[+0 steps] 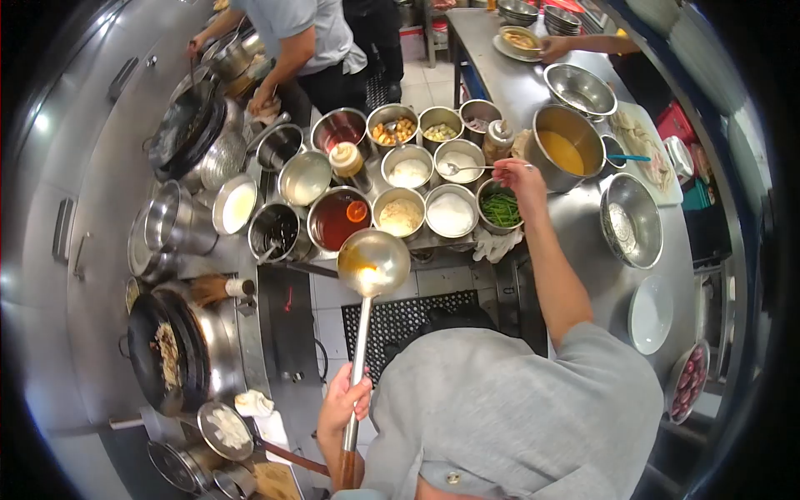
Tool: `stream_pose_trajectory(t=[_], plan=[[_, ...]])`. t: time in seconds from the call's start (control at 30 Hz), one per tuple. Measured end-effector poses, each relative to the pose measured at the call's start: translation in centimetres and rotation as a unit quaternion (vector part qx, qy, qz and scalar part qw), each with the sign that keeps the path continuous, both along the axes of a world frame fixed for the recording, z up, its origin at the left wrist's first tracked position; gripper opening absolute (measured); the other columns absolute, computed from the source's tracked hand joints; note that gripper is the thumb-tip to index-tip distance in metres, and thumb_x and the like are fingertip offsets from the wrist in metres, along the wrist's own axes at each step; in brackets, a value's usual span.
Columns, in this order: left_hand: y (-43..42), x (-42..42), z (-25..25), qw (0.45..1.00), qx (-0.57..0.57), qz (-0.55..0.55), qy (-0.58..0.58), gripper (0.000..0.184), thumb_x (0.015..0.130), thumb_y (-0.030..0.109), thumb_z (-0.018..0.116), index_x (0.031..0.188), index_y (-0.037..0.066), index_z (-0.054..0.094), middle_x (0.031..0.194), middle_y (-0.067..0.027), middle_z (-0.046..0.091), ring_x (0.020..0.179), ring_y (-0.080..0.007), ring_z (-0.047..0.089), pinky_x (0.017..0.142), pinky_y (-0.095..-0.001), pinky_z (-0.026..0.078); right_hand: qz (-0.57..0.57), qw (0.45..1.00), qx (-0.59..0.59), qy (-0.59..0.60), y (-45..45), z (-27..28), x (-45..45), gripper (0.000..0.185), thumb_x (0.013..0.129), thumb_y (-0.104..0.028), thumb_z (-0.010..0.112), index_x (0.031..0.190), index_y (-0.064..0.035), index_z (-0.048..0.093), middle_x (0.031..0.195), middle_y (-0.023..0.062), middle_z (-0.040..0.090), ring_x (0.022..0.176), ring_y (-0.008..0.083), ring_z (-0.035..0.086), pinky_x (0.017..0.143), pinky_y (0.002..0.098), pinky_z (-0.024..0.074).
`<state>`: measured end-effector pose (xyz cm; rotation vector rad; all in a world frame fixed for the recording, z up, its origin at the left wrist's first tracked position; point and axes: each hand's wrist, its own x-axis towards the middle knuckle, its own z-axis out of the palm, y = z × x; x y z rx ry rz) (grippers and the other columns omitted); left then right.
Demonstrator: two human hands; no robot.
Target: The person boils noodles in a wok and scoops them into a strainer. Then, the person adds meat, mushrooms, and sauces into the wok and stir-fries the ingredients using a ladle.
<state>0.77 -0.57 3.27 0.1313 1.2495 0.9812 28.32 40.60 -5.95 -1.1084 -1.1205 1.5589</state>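
My left hand is wrapped around the long handle of a steel ladle, with some brownish liquid in its bowl. The ladle hangs in front of the near row of seasoning tubs. Farther forward, my right hand grips the handle end of a spoon. The spoon's bowl is over a steel tub of white powder. Directly below my right hand is a tub of chopped green vegetables. Near the ladle are a tub of dark red liquid and one of white granules.
A wok with shredded food and a dark wok are on the left. A pot of yellow-brown liquid and a steel bowl stand on the right counter. A co-worker works at the back left; another person's hand holds a bowl.
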Motion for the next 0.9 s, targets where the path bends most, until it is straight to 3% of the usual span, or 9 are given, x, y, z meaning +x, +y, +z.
stream_pose_trajectory(t=[0.17, 0.23, 0.33, 0.4, 0.43, 0.6, 0.7, 0.83, 0.9], plan=[[3.5, -0.2, -0.3, 0.998, 0.028, -0.053, -0.007, 0.022, 0.093, 0.008, 0.054, 0.11, 0.001, 0.043, 0.067, 0.0002, 0.045, 0.043, -0.0043, 0.038, 0.036, -0.0217, 0.034, 0.117, 0.988, 0.089, -0.037, -3.6, 4.9, -2.7, 0.027, 0.089, -0.018, 0.052, 0.096, 0.0037, 0.067, 0.087, 0.0105, 0.068, 0.081, 0.0158, 0.063, 0.076, 0.026, 0.0463], [3.6, -0.2, -0.4, 0.997, 0.037, -0.06, -0.022, 0.021, 0.093, 0.008, 0.054, 0.11, 0.001, 0.043, 0.067, 0.0002, 0.045, 0.043, -0.0042, 0.038, 0.037, -0.0214, 0.034, 0.111, 0.971, 0.175, -0.121, -2.1, 3.6, -4.5, 0.028, 0.089, -0.018, 0.052, 0.097, 0.0048, 0.067, 0.09, 0.0107, 0.069, 0.079, 0.0143, 0.063, 0.071, 0.0251, 0.0471], [2.5, 0.1, 0.1, 0.998, 0.022, -0.045, -0.024, 0.022, 0.094, 0.008, 0.053, 0.112, 0.0, 0.042, 0.069, 0.0001, 0.046, 0.043, -0.0043, 0.038, 0.037, -0.021, 0.034, 0.09, 0.974, 0.158, -0.132, 1.6, -3.6, -7.9, 0.029, 0.089, -0.019, 0.053, 0.096, 0.0043, 0.068, 0.086, 0.0115, 0.07, 0.082, 0.0174, 0.066, 0.076, 0.0283, 0.0493], [1.6, 0.1, 0.6, 0.999, 0.004, -0.042, -0.011, 0.024, 0.093, 0.008, 0.054, 0.112, 0.0, 0.042, 0.069, 0.0001, 0.045, 0.043, -0.0044, 0.038, 0.037, -0.0213, 0.034, 0.072, 0.951, 0.203, -0.223, 3.7, -8.5, -10.4, 0.034, 0.087, -0.026, 0.051, 0.097, 0.0027, 0.067, 0.087, 0.0166, 0.07, 0.083, 0.0251, 0.067, 0.076, 0.0327, 0.0503], [1.0, 0.1, 0.7, 0.999, -0.005, -0.04, -0.004, 0.024, 0.093, 0.008, 0.054, 0.113, 0.0, 0.042, 0.069, 0.0, 0.045, 0.044, -0.0044, 0.038, 0.037, -0.0214, 0.034, 0.069, 0.94, 0.197, -0.268, 3.0, -7.0, -11.4, 0.035, 0.086, -0.027, 0.049, 0.095, 0.0018, 0.068, 0.084, 0.0173, 0.069, 0.083, 0.0285, 0.067, 0.077, 0.0343, 0.0504], [-2.1, 0.3, 0.1, 1.0, -0.019, 0.001, 0.007, 0.025, 0.092, 0.007, 0.055, 0.113, 0.001, 0.042, 0.068, -0.0008, 0.045, 0.042, -0.0054, 0.038, 0.036, -0.022, 0.034, 0.083, 0.941, 0.206, -0.256, 4.3, -9.0, -13.9, 0.033, 0.084, -0.023, 0.049, 0.089, 0.0033, 0.068, 0.078, 0.0157, 0.069, 0.077, 0.0263, 0.067, 0.073, 0.034, 0.0511], [-2.7, 0.6, 0.3, 1.0, -0.021, 0.018, 0.011, 0.024, 0.092, 0.007, 0.055, 0.112, 0.001, 0.042, 0.068, -0.0009, 0.045, 0.042, -0.0054, 0.038, 0.036, -0.0223, 0.034, 0.059, 0.973, 0.162, -0.154, 5.5, -12.4, -13.6, 0.032, 0.083, -0.022, 0.05, 0.087, 0.0038, 0.069, 0.076, 0.0143, 0.07, 0.075, 0.0225, 0.068, 0.071, 0.0321, 0.0514], [-3.0, 0.8, 0.0, 0.999, -0.021, 0.031, 0.014, 0.023, 0.092, 0.007, 0.055, 0.11, 0.002, 0.042, 0.068, -0.0009, 0.045, 0.043, -0.0053, 0.038, 0.036, -0.0225, 0.034, 0.053, 0.993, 0.066, -0.077, 6.0, -12.4, -12.5, 0.026, 0.082, -0.019, 0.052, 0.085, 0.0002, 0.07, 0.075, 0.0093, 0.071, 0.071, 0.0178, 0.067, 0.065, 0.0283, 0.0495], [-3.0, 0.7, -0.3, 0.999, -0.013, 0.028, 0.016, 0.022, 0.092, 0.007, 0.055, 0.11, 0.002, 0.042, 0.068, -0.0008, 0.045, 0.043, -0.0051, 0.039, 0.036, -0.0226, 0.035, 0.061, 0.994, -0.005, -0.087, 5.8, -11.5, -11.5, 0.026, 0.082, -0.02, 0.051, 0.087, -0.0045, 0.07, 0.079, 0.0063, 0.071, 0.076, 0.0141, 0.065, 0.068, 0.0253, 0.0436]])
